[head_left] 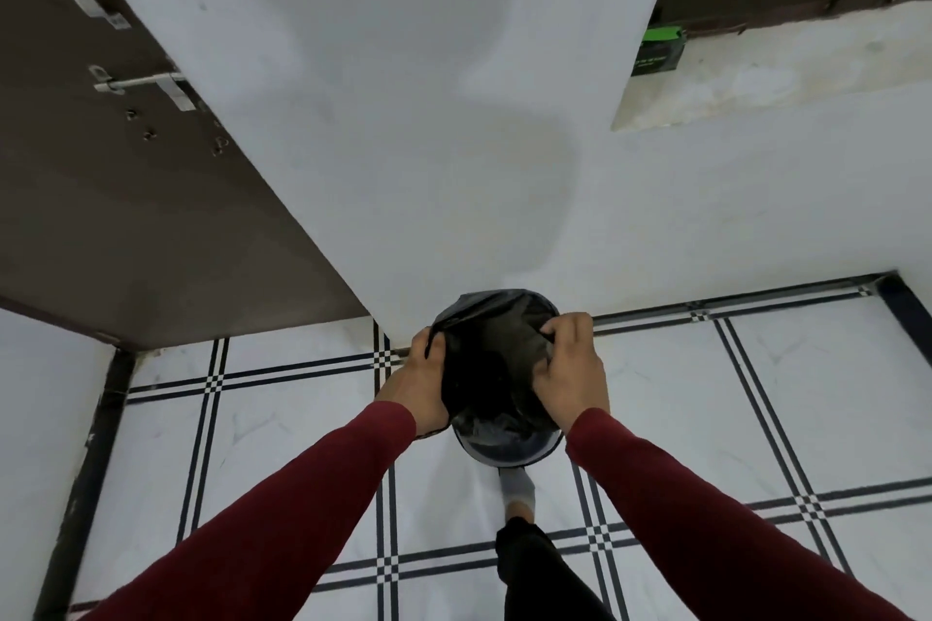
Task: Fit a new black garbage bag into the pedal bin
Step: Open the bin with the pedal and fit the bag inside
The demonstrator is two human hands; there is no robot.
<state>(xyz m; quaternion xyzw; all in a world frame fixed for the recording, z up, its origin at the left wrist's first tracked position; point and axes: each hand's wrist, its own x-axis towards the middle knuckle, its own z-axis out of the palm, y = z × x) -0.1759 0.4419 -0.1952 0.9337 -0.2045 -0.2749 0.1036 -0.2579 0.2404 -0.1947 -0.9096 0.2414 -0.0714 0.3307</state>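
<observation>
- While both hands grip the black garbage bag (497, 358), left hand (421, 381) clamps one edge, right hand (570, 376) the opposite.
- Pedal bin (509, 451) stands beneath, bag mouth open between them.

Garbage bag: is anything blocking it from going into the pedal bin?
Nothing visible. The garbage bag already sits in the pedal bin mouth, with the left hand and right hand gripping its edge at either side.

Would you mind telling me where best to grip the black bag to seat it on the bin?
Probably its loose mouth edge, from both sides: the garbage bag is slack, and left hand and right hand already pinch it there.
</observation>
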